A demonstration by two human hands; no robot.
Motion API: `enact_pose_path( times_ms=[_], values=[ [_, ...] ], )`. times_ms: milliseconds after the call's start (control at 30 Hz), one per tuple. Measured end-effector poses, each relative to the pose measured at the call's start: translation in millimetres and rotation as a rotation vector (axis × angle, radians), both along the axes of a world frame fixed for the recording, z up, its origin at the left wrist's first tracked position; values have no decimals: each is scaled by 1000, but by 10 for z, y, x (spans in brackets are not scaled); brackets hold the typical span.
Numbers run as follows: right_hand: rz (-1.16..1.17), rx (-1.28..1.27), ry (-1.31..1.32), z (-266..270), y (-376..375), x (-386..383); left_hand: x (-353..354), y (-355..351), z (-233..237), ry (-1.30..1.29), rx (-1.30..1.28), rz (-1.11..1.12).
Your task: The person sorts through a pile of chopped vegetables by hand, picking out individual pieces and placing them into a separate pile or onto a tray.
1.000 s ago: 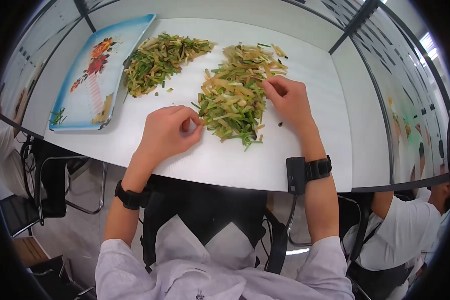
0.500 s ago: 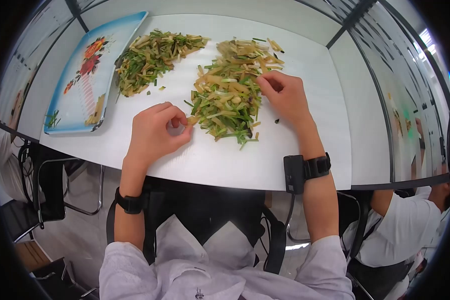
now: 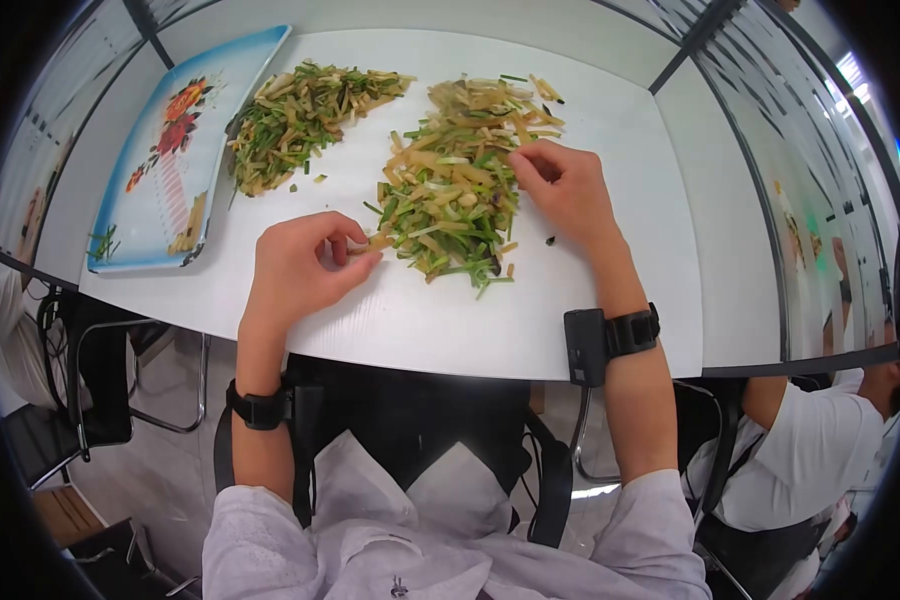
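A long pile of chopped vegetables (image 3: 450, 200), mixed green pieces and pale yellow strips, lies on the white table in front of me. At its left edge my left hand (image 3: 305, 265) is closed in a pinch, with a pale yellow vegetable strip (image 3: 378, 243) at its fingertips. My right hand (image 3: 568, 190) is at the pile's right side, thumb and forefinger pressed together against the edge. Whatever those fingers hold is hidden. Farther left lies a second pile of chopped vegetables (image 3: 290, 125), with neither hand touching it.
On the left a blue-rimmed floral tray (image 3: 135, 190) holds some green bits and yellow strips in its near corners. A small dark scrap (image 3: 550, 240) lies near my right wrist. Low partitions (image 3: 685, 170) border the table. Another person's white sleeve (image 3: 820, 450) shows at right.
My left hand has shifted slightly left and down, its pinch still beside the pile. My right hand stays almost in place at the right edge. The piles look about the same.
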State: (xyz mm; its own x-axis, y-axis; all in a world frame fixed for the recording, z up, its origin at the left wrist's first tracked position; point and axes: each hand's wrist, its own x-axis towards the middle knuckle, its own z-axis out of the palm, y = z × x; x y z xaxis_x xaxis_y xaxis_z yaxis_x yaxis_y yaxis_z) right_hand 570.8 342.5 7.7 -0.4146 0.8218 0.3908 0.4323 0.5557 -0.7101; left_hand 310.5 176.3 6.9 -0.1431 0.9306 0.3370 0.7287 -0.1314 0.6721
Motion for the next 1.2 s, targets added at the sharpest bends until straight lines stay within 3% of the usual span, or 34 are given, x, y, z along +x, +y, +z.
enact_pose_path(
  times_ms=[467, 533, 600, 667, 833, 967, 1067, 1133, 1200],
  values=[
    [-2, -19, -25, -5, -5, 6, -29, 1, -31, 121, 39, -94],
    [12, 18, 36, -18, -6, -18, -39, -51, 27, -57, 62, -35],
    [15, 9, 14, 18, -26, -14, -162, -212, 86, -37, 124, 24],
    [16, -19, -39, 22, -27, -11, -498, -418, 106, 40, 280, 236],
    [21, 9, -40, 48, -59, -19, -1516, -738, 66, 71, 295, 681],
    [10, -18, -24, 34, -43, -16, -1852, -705, -55, 304, 43, 785],
    [-9, -18, -57, 73, -61, -9, -1647, -630, 33, 379, -36, 789],
    [1, -26, -36, 75, -67, -11, -1633, -599, 43, 329, -78, 779],
    [9, -29, -18, 54, -58, -12, -1600, -579, 63, 58, -100, 714]
  ],
)
